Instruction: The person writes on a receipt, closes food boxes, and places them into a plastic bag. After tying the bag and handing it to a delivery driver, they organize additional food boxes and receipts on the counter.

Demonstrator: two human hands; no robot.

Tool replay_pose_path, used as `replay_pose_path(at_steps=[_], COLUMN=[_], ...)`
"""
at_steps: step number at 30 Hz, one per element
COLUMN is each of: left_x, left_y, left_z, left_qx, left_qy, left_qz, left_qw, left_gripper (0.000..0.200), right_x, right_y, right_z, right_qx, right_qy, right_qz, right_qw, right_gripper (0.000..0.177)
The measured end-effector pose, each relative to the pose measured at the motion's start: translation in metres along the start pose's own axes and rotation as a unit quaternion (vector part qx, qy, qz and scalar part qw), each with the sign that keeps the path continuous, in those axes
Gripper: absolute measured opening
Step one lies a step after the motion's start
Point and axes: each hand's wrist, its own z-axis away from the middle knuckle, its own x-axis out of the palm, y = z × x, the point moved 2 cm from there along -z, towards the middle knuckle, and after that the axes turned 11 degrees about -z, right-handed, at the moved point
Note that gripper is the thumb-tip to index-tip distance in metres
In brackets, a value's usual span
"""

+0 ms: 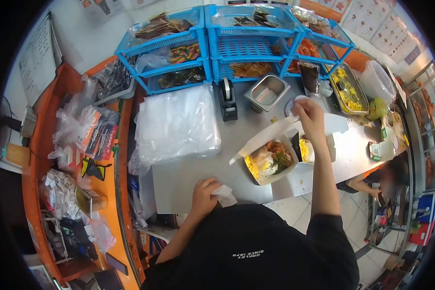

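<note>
In the head view, 2 open food boxes point(280, 177) stand side by side near the counter's point(174, 188) near edge. By that edge, the left hand point(205, 195) grips white paper point(224, 195). The right hand point(310, 116), fingers drawn together, is beyond them; its hold I cannot tell.

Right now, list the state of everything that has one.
Left food box: open, filled.
Right food box: open, partly hidden.
Metal container: uncovered.
Yellow-food tray: uncovered, partly filled.
Tape dispenser: upright.
Plastic bags: stacked flat.
Blue racks: stacked.
Left hand: holding white paper.
Right hand: partly closed, grip unclear.
</note>
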Motion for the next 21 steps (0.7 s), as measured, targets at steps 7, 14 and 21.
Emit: replay_pose_path(at_steps=[7,14,21], left_x=[-0.023,-0.119,0.016], left_y=[-0.062,-0.021,-0.034], left_z=[-0.007,-0.008,0.011], left_qx=[-0.272,-0.180,-0.115], left_qy=[0.321,0.576,0.075], left_qz=[0.303,0.131,0.234], left_qw=[0.855,0.787,0.963], left_gripper=[0.032,0.021,0.023], right_x=[0.061,0.069,0.031], right_y=[0.136,0.154,0.032], right_z=[-0.143,-0.163,-0.103], right_qx=[0.002,-0.037,-0.151], right_qy=[-0.336,-0.461,-0.103], right_qz=[0.440,0.505,0.227], right_qw=[0.833,0.729,0.957], right_gripper=[0.029,0.024,0.014])
